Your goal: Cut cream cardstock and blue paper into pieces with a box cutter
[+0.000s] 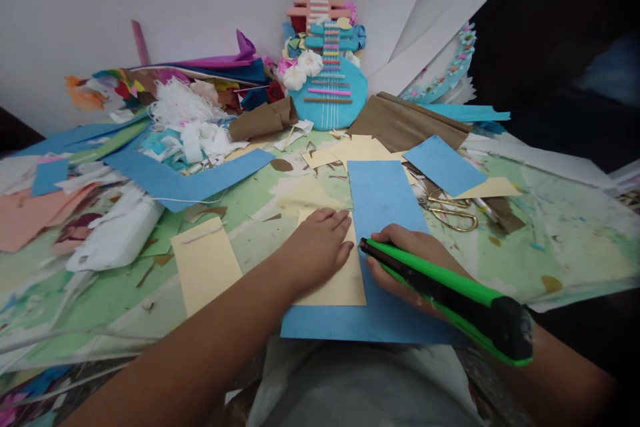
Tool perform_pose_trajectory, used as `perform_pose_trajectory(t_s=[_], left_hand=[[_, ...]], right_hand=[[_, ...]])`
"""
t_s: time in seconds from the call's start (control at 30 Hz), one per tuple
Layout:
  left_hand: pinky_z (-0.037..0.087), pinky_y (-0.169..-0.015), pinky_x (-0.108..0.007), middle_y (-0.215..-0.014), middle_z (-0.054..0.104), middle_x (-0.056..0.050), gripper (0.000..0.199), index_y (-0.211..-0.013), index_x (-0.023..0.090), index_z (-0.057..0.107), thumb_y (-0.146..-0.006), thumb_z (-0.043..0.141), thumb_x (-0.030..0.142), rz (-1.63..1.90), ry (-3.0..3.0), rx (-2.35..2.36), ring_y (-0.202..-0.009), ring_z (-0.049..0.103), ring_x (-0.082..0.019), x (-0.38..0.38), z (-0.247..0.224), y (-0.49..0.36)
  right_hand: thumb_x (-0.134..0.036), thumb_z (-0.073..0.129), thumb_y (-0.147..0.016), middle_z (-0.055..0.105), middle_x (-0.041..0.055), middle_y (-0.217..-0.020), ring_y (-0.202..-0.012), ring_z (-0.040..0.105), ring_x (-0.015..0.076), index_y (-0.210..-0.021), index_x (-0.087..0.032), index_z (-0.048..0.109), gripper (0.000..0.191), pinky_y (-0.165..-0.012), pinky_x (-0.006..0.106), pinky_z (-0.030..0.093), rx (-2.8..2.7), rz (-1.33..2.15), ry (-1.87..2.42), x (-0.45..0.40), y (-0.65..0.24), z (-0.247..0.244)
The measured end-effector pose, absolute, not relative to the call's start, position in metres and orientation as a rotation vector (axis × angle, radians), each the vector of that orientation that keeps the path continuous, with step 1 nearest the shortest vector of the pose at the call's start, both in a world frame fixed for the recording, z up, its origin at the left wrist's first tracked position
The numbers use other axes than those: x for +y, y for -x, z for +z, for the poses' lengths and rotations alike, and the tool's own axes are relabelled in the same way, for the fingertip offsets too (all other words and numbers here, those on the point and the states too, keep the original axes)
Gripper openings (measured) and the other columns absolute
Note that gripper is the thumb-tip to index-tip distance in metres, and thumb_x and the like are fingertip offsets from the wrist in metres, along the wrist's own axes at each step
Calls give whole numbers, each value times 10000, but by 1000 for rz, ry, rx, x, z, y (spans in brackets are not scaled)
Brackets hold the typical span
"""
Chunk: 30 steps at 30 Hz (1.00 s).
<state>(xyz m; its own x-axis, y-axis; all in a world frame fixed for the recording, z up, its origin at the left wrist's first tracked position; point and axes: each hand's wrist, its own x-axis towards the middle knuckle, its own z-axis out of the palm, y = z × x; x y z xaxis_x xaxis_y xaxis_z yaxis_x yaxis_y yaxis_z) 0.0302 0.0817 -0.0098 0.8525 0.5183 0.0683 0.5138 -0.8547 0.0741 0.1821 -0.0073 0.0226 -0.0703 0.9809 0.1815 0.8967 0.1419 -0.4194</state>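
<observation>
My left hand lies flat with its fingers stretched over a cream paper rectangle, pressing it onto blue paper. The blue sheet reaches the table's front edge and shows above, below and to the right of the cream piece. In my right hand is a green and black cutter, wrapped by the fingers. Its tip is beside the cream paper's right edge; whether a blade touches the paper cannot be made out.
Gold-handled scissors lie right of the blue paper. A white glue gun and another cream rectangle are at left. Paper scraps and a blue guitar-shaped decoration stand at the back.
</observation>
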Motion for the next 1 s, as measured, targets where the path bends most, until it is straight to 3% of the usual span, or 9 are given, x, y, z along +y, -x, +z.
perform_pose_trajectory(t_s=[0.57,1.0], left_hand=[[235,-1021,-323,-1308,455,-124,443,-1253,27,441,-909,292,263,135,-3089,776,-1201,390,-206,83,-12,-32],[244,-1012,-326,-1320,443,-115,450,-1262,36,432,-912,284,276,143,-3108,788,-1188,397,-211,83,-13,-32]], right_hand=[[-210,481,-701,622,-1,-558,-500,607,146,-756,-188,476,59,-449,209,386,-2095,112,1668,-26,-175,15],[-199,461,-745,635,7,-605,-491,587,122,-791,-187,464,48,-448,208,388,-2091,183,1683,-44,-167,16]])
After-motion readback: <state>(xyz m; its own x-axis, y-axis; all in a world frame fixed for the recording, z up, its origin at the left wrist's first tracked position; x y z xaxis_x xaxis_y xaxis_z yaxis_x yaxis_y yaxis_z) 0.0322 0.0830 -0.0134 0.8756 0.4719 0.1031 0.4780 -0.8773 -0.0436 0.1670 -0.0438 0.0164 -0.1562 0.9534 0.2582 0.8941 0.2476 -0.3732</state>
